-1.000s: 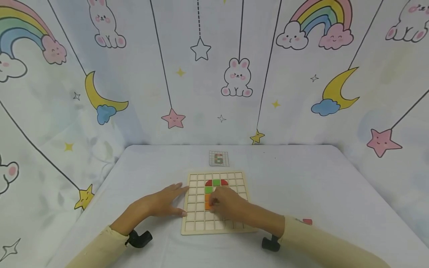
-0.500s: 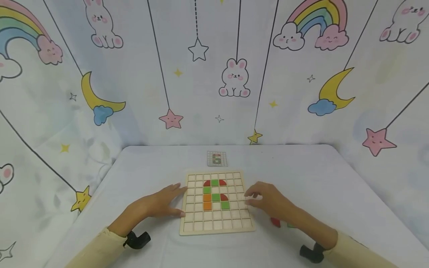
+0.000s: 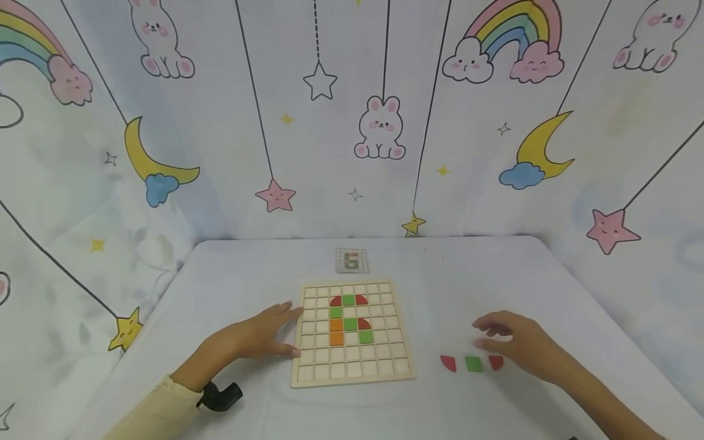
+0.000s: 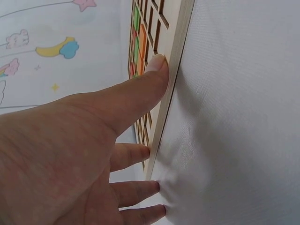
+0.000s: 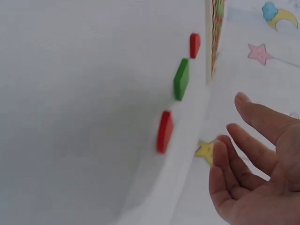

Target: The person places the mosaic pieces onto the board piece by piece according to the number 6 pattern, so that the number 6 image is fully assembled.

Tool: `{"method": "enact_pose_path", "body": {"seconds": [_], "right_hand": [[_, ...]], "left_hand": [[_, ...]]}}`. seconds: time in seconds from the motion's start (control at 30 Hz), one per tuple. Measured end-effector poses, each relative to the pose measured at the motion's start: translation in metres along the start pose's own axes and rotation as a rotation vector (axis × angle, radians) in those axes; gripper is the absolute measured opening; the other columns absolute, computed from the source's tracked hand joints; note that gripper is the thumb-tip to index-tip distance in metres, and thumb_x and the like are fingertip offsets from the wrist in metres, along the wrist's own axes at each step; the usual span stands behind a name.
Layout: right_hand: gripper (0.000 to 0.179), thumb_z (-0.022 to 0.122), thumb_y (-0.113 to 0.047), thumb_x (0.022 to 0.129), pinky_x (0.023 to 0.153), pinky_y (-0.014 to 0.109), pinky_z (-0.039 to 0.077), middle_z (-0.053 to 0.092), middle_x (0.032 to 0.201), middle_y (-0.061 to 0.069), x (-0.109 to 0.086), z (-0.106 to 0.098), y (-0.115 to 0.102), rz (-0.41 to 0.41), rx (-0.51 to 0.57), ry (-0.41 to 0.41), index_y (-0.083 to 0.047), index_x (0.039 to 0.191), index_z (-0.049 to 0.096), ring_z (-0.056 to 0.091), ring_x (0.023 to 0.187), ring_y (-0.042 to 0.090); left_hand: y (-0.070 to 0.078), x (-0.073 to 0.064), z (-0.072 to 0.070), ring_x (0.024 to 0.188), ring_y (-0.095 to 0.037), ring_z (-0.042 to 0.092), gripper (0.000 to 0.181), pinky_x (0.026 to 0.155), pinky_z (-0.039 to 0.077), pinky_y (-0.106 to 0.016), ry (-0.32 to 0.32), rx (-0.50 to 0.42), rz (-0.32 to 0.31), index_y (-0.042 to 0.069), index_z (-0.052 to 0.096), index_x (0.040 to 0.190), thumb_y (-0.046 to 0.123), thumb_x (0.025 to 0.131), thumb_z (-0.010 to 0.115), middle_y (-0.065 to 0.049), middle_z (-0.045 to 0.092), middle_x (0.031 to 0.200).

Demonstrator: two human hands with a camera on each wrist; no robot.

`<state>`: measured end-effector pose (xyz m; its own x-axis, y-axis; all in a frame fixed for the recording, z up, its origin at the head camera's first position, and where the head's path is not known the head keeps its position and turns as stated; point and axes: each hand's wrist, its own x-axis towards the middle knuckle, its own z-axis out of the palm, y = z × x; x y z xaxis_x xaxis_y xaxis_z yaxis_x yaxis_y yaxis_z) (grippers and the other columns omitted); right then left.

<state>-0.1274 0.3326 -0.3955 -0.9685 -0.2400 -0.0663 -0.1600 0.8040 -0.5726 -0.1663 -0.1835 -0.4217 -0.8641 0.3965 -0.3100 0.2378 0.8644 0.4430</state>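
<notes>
A wooden grid board (image 3: 352, 369) lies on the white table, with green and orange squares and red quarter-round tiles set in some cells. Along its left edge rests my left hand (image 3: 258, 333), fingers spread; in the left wrist view the thumb (image 4: 157, 70) touches the board's rim. Out to the right, my right hand (image 3: 522, 342) hovers with loosely bent fingers and nothing between them. Below its fingertips lie a red quarter-round tile (image 3: 448, 363), a green square tile (image 3: 473, 364) and another red quarter-round tile (image 3: 496, 362), in a row.
Behind the board lies a small card (image 3: 352, 261) printed with a grid and a coloured figure 6. A cloth backdrop (image 3: 324, 140) with rabbits, stars and moons rises at the table's far edge. A black wrist device (image 3: 221, 397) sits on the left wrist.
My right hand has withdrawn from the board and moved right to the loose tiles, uncovering a green square and red quarter-round in the grid. The left hand stays at the board's edge.
</notes>
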Motion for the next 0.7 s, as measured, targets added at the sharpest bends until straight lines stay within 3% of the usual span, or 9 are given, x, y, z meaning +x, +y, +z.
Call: {"method": "enact_pose_path", "body": {"seconds": [0.33,0.47,0.7], "right_hand": [[0.048,0.087,-0.033,0.087,0.097,0.052,0.060,0.072,0.119,0.001,-0.014,0.002,0.033,0.161,-0.005,-0.114,-0.010,0.126,0.071,0.064,0.112,0.025],[0.045,0.088,-0.031,0.086,0.101,0.054,0.057,0.072,0.122,0.002,-0.015,0.007,0.036,0.174,-0.022,-0.111,-0.011,0.123,0.073,0.065,0.114,0.025],[0.034,0.085,-0.024,0.089,0.098,0.052,0.059,0.071,0.115,-0.002,-0.015,0.011,0.037,0.124,-0.038,-0.091,-0.010,0.118,0.073,0.065,0.109,0.022]], "left_hand": [[0.003,-0.001,-0.001,0.158,-0.044,0.026,0.097,0.124,0.029,-0.064,0.007,-0.004,-0.004,0.015,0.038,0.165,0.054,0.088,0.082,-0.023,0.026,0.172],[0.004,-0.002,-0.002,0.158,-0.045,0.026,0.096,0.124,0.029,-0.064,0.006,-0.010,-0.003,0.015,0.038,0.165,0.053,0.088,0.082,-0.023,0.026,0.172],[0.003,-0.003,-0.001,0.159,-0.044,0.025,0.097,0.124,0.029,-0.065,0.005,-0.012,0.010,0.015,0.037,0.165,0.054,0.089,0.082,-0.023,0.025,0.172]]}}
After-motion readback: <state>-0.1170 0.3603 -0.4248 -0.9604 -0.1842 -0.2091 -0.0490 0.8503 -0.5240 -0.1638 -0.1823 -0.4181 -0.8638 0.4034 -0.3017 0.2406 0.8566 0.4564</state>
